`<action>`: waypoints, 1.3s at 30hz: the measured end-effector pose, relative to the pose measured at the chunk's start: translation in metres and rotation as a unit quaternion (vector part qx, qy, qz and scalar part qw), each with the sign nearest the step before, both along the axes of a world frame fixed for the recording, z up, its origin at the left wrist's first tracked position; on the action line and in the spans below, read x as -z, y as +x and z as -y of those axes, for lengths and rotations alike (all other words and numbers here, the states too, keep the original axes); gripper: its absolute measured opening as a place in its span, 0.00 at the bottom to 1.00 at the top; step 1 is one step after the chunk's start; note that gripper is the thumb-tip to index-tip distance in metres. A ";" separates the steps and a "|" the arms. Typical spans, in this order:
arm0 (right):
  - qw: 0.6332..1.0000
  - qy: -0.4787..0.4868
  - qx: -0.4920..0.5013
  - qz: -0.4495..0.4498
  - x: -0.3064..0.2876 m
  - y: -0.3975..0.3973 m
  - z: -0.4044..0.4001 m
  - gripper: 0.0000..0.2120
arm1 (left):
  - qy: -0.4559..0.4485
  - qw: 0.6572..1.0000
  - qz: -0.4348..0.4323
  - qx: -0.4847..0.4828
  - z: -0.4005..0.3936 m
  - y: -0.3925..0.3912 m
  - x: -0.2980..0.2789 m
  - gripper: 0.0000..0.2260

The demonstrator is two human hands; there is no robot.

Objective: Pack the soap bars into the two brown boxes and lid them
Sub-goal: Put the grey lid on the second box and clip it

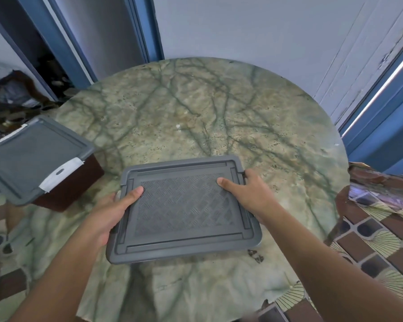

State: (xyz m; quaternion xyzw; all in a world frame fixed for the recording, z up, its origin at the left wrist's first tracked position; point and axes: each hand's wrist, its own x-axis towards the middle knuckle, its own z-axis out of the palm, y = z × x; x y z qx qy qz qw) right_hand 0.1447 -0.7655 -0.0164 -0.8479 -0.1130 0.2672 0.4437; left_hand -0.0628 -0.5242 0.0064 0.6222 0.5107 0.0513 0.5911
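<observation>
Round green-veined marble desk (196, 108), backed close by a pale wall (254, 43) and blue door frames (147, 31) at far left and right. At the desk's left edge, a brown box (75, 182) already lidded in grey (33, 156), white latch (61, 173) on its near side, partly overhanging the rim. Nearer and centred, a second grey lid (184, 205), ribbed top up, hiding whatever lay beneath it; could not tell whether a box sat under it. Left hand (107, 214) clamped on the lid's left edge, thumb laid over the top, fingers curled below. Right hand (247, 194) clamped on the right edge near the far corner, thumb likewise on top. Soap bars nowhere visible. Broad bare marble beyond the lid toward the wall and to its right; a small white speck (178, 126) mid-desk. Patterned tiled floor (370, 240) showing past the desk's right and near-left rims. Dark clutter (9, 96) behind the lidded box, through the left doorway.
</observation>
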 end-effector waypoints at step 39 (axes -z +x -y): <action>0.992 0.045 0.109 -0.048 -0.036 -0.054 -0.021 0.21 | 0.472 0.830 -0.241 0.175 0.031 -0.032 0.011 0.31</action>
